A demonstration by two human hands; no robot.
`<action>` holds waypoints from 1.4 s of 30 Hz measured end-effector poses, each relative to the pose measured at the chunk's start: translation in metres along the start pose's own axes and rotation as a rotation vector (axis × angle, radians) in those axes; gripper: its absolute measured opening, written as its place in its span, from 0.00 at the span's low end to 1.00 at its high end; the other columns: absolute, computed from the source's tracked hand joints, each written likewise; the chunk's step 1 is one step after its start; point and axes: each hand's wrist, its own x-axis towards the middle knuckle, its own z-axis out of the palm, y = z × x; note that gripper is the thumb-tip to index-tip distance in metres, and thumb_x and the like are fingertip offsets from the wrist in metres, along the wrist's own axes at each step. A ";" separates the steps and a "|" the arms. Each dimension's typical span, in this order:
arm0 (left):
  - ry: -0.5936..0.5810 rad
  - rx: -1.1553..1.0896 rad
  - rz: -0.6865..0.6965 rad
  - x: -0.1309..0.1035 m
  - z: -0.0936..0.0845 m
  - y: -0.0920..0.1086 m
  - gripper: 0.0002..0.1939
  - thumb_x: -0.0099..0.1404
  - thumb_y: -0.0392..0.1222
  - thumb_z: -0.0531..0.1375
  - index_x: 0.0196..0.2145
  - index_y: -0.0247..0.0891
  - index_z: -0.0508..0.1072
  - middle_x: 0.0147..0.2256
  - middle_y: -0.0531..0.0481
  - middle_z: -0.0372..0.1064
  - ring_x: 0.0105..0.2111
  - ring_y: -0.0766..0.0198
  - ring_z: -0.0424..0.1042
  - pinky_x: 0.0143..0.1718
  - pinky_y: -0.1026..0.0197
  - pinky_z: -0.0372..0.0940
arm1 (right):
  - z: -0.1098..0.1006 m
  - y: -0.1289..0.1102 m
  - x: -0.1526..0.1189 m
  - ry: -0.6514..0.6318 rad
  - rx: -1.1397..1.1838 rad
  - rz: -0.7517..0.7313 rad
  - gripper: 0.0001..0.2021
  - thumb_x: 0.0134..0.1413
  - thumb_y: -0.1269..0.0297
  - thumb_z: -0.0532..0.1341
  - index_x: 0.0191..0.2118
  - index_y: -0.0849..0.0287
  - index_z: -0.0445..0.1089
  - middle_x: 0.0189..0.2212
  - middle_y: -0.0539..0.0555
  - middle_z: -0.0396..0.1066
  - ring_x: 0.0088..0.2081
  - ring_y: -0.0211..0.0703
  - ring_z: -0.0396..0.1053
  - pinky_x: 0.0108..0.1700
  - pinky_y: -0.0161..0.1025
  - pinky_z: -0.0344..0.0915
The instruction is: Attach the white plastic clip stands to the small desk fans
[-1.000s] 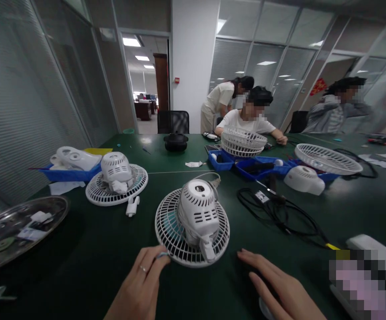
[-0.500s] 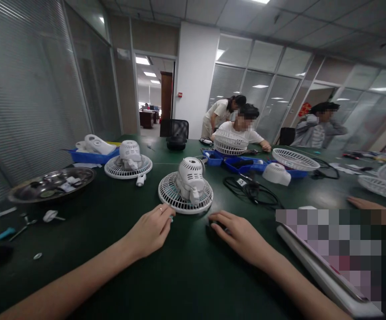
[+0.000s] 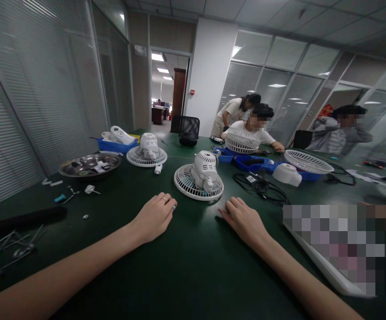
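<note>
My left hand (image 3: 156,215) rests on the green table (image 3: 193,266) with its fingers curled together. A tiny teal bit shows at its fingertips, too small to name. To the right, my right hand (image 3: 244,218) lies on the table, fingers bent and thumb stretched away from them, with nothing visible in it. Just beyond both hands, apart from them, a white fan motor housing (image 3: 204,169) sits on a round white fan grille (image 3: 186,189). A second motor housing (image 3: 149,144) on its grille (image 3: 134,158) stands farther back on the left.
At left are a metal bowl (image 3: 69,169) of small parts, a blue tray (image 3: 113,146), a teal-handled tool (image 3: 60,198) and a wire rack (image 3: 9,253). Right of the fan lie black cables (image 3: 266,189) and a white cover (image 3: 288,174). A blurred-out panel (image 3: 332,249) lies nearby; people sit beyond.
The view has swung left, so things appear farther right and the wire rack has come into sight. My right hand's fingers have curled in more. The fans stay in place.
</note>
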 end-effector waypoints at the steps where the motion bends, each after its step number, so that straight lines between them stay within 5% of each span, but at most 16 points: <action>1: -0.008 -0.003 -0.008 0.000 0.000 -0.001 0.13 0.68 0.38 0.47 0.47 0.37 0.67 0.44 0.46 0.65 0.44 0.61 0.65 0.45 0.57 0.61 | -0.002 0.000 0.003 0.005 0.004 0.027 0.13 0.64 0.56 0.49 0.33 0.57 0.63 0.33 0.54 0.66 0.37 0.44 0.64 0.27 0.35 0.59; 8: -0.007 0.067 0.014 0.003 0.002 -0.002 0.13 0.68 0.38 0.49 0.46 0.37 0.68 0.44 0.46 0.65 0.43 0.61 0.65 0.45 0.58 0.61 | -0.030 -0.030 0.049 0.002 0.094 0.299 0.21 0.62 0.45 0.46 0.36 0.58 0.62 0.33 0.55 0.68 0.33 0.46 0.68 0.28 0.38 0.58; 13: -0.037 0.114 -0.029 0.001 -0.001 -0.002 0.14 0.68 0.41 0.48 0.47 0.37 0.68 0.45 0.45 0.65 0.44 0.59 0.65 0.43 0.57 0.63 | -0.026 -0.049 0.077 0.048 0.091 0.369 0.16 0.63 0.51 0.49 0.38 0.59 0.63 0.39 0.58 0.68 0.31 0.46 0.70 0.27 0.38 0.56; 22: 0.007 0.174 -0.077 0.004 0.003 -0.013 0.14 0.67 0.41 0.47 0.44 0.37 0.68 0.44 0.43 0.65 0.42 0.57 0.65 0.40 0.56 0.63 | -0.016 -0.066 0.061 0.107 0.194 0.227 0.11 0.64 0.57 0.47 0.36 0.58 0.60 0.41 0.56 0.66 0.29 0.40 0.68 0.27 0.37 0.57; 30: 0.017 0.322 -0.320 0.007 -0.001 -0.041 0.16 0.66 0.43 0.47 0.43 0.32 0.68 0.44 0.37 0.65 0.43 0.53 0.65 0.41 0.53 0.62 | -0.019 -0.088 0.053 0.201 0.381 0.041 0.10 0.61 0.59 0.50 0.32 0.58 0.59 0.35 0.54 0.64 0.27 0.38 0.64 0.26 0.35 0.56; 42: 0.013 0.360 -0.366 0.007 0.000 -0.063 0.19 0.66 0.46 0.47 0.47 0.31 0.66 0.46 0.35 0.64 0.45 0.50 0.65 0.40 0.53 0.64 | -0.013 -0.053 0.052 0.212 0.309 -0.227 0.16 0.63 0.57 0.45 0.31 0.60 0.64 0.29 0.54 0.67 0.27 0.36 0.61 0.27 0.33 0.51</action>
